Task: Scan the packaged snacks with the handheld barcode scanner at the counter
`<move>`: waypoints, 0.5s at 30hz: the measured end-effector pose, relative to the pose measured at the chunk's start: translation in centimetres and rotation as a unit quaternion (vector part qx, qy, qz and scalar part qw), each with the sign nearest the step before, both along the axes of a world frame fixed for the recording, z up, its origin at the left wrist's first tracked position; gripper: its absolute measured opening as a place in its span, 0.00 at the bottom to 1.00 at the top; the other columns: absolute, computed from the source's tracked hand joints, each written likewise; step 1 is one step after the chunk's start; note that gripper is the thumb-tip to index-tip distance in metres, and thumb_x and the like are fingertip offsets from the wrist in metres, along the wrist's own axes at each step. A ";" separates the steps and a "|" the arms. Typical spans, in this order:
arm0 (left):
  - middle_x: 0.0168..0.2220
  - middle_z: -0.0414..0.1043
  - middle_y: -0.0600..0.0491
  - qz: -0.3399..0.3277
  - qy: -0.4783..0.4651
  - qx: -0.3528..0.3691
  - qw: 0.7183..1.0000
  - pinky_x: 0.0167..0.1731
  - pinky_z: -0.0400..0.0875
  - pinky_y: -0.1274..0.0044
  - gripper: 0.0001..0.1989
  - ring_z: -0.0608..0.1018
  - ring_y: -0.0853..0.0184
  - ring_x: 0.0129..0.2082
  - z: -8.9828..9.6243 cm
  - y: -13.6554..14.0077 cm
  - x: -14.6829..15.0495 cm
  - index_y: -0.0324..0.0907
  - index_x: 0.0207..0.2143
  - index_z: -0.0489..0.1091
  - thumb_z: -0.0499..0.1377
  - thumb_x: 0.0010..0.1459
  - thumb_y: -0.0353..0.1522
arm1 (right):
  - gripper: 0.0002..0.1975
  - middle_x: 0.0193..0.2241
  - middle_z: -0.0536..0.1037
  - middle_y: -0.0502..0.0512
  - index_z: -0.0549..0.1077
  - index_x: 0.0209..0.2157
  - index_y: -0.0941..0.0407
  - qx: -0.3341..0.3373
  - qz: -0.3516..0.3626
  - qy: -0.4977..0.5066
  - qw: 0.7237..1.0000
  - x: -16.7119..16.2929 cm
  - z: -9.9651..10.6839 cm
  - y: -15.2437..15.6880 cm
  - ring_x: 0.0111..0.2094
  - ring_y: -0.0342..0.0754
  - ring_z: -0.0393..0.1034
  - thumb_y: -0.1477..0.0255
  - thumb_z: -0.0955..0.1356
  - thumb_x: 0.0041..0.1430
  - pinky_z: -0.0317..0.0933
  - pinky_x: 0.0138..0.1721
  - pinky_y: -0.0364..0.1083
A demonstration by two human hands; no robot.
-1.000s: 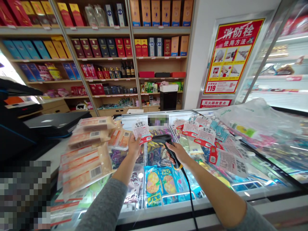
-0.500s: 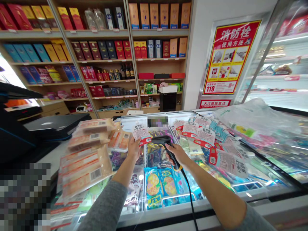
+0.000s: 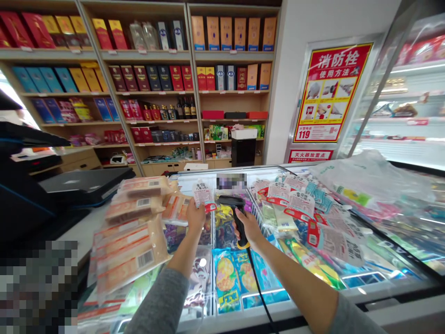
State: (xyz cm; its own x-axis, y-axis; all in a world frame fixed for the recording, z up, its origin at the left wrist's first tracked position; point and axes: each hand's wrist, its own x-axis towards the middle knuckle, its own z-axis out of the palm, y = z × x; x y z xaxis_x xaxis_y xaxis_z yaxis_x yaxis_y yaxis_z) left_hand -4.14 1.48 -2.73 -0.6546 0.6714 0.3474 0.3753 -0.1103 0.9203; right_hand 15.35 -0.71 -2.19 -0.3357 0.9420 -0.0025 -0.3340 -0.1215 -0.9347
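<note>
My left hand (image 3: pixel 196 215) is closed on a white and red drink pouch (image 3: pixel 202 192), held up over the glass-topped freezer (image 3: pixel 189 176). In my right hand (image 3: pixel 249 227) is a black barcode scanner (image 3: pixel 232 202) with a yellow ring at the base of its handle. The scanner's head points left, close beside the pouch but apart from it. From its handle a black cable (image 3: pixel 257 280) runs down toward me. Packs in clear and orange wrapping (image 3: pixel 130 253) are piled to the left of my left hand. More drink pouches (image 3: pixel 301 204) lie on the glass at the right.
Bagged goods, among them blue packs with yellow fruit pictures (image 3: pixel 225 273), fill the freezer's baskets. A crumpled clear plastic bag (image 3: pixel 375 181) rests at the right. Dark counter equipment (image 3: pixel 86 185) stands at the left. Shelves of boxes (image 3: pixel 149 76) line the back wall.
My right hand has tilted the scanner's handle more upright and brought it slightly left. The pouch in my left hand stands more upright and turned. The whole view has shifted slightly.
</note>
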 end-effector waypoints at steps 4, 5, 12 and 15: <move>0.48 0.79 0.41 0.051 0.146 -0.059 0.986 0.52 0.73 0.64 0.21 0.80 0.53 0.50 2.1 -0.9 -1.9 0.37 0.53 0.73 0.56 0.57 0.26 | 0.30 0.14 0.69 0.42 0.62 0.28 0.53 0.003 -0.029 0.005 1.000 -3.6 0.3 1.0 0.11 0.39 0.59 0.43 0.74 0.42 0.53 0.10 0.40; 0.51 0.78 0.40 0.056 0.175 -0.062 0.981 0.53 0.72 0.64 0.23 0.79 0.53 0.52 2.5 -1.1 -2.3 0.37 0.57 0.71 0.56 0.58 0.25 | 0.30 0.14 0.68 0.42 0.62 0.28 0.52 -0.001 -0.033 0.007 0.999 -4.6 0.3 1.2 0.11 0.39 0.59 0.43 0.74 0.42 0.53 0.10 0.40; 0.61 0.70 0.34 0.110 0.384 -0.184 0.898 0.56 0.70 0.60 0.26 0.72 0.46 0.61 3.1 -2.5 -3.6 0.37 0.58 0.73 0.50 0.61 0.20 | 0.28 0.14 0.69 0.42 0.67 0.32 0.54 -0.047 -0.013 0.042 0.998 -9.0 0.4 1.6 0.11 0.40 0.60 0.45 0.74 0.43 0.52 0.11 0.40; 0.62 0.70 0.37 0.109 0.451 -0.222 0.858 0.62 0.63 0.55 0.21 0.68 0.45 0.65 3.1 -2.9 -3.3 0.39 0.47 0.81 0.49 0.63 0.22 | 0.29 0.14 0.69 0.42 0.67 0.32 0.54 -0.052 -0.015 0.052 0.997 -9.0 0.2 1.6 0.11 0.40 0.60 0.45 0.74 0.43 0.52 0.10 0.40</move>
State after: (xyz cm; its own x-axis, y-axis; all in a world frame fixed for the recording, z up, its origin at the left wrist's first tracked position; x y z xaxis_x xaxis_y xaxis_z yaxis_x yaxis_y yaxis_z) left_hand -7.44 -1.45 0.37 -0.3810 0.7642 0.5204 0.9238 0.3384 0.1793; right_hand 6.38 0.87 -1.98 -0.3109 0.9481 -0.0671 -0.4341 -0.2044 -0.8774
